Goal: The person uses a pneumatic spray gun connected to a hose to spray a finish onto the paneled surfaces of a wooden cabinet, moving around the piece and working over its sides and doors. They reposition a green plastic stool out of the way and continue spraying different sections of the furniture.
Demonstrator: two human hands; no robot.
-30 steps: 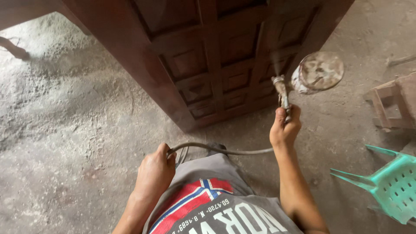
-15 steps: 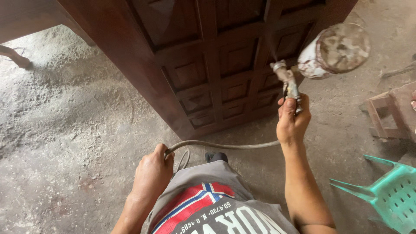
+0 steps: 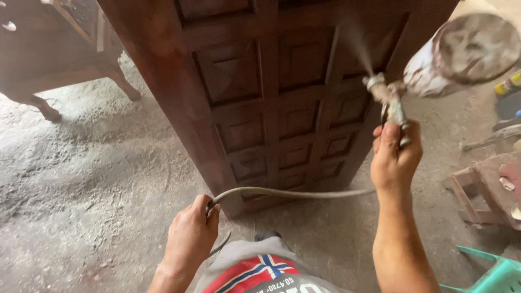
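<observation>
A tall dark brown wooden panel with carved square insets stands upright on the floor in front of me. My right hand grips a metal spray gun with a stained cup on its side; a fine mist leaves the nozzle toward the panel's upper right. A grey air hose runs from the gun leftward across the panel's base. My left hand is closed around that hose near my knee.
A dusty concrete floor spreads to the left. A carved dark wooden furniture piece stands at the far left. A small wooden stool sits at the right, with a green plastic chair at the bottom right corner.
My right hand has lifted the spray gun higher up the panel's right side while spraying. My view has drawn closer to the panel. The left hand keeps its hold on the hose.
</observation>
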